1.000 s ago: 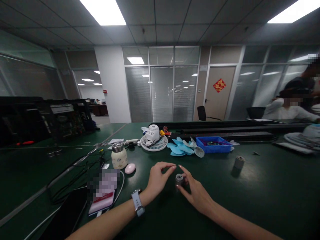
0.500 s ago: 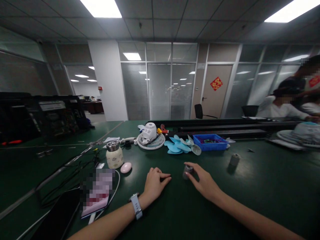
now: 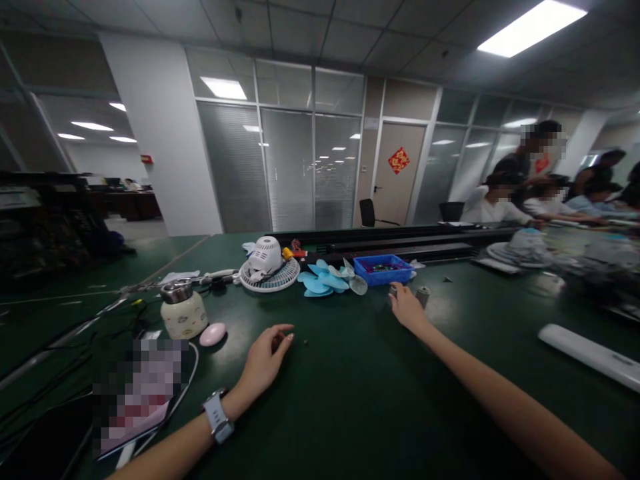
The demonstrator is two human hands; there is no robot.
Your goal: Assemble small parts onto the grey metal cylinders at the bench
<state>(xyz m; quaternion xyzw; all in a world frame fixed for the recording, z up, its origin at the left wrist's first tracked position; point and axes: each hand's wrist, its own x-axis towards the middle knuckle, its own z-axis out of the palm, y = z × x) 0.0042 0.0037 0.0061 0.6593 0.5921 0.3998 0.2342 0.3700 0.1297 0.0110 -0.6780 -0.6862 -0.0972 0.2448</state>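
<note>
My right hand (image 3: 410, 310) is stretched far forward, with its fingers closed on a small grey metal cylinder (image 3: 393, 292), mostly hidden by the fingers. Close beside that hand stands a second grey metal cylinder (image 3: 423, 295), upright on the table. My left hand (image 3: 267, 353) rests low over the green tabletop (image 3: 345, 400), thumb and index finger apart with nothing between them. A tiny dark piece (image 3: 305, 342), too small to name, lies just right of its fingertips. Beyond the right hand is a blue tray (image 3: 383, 273) holding small parts.
Light-blue fan blades (image 3: 320, 280) and a white fan housing (image 3: 267, 257) lie at the back. On the left are a cream bottle (image 3: 184, 313), a pink oval object (image 3: 213, 334), a phone and cables. A long white object (image 3: 593, 353) lies right; several people sit beyond.
My right hand has carried the cylinder forward, beside the other one. My left hand's fingers have parted, and a tiny dark piece now shows near them. The view has turned right.
</note>
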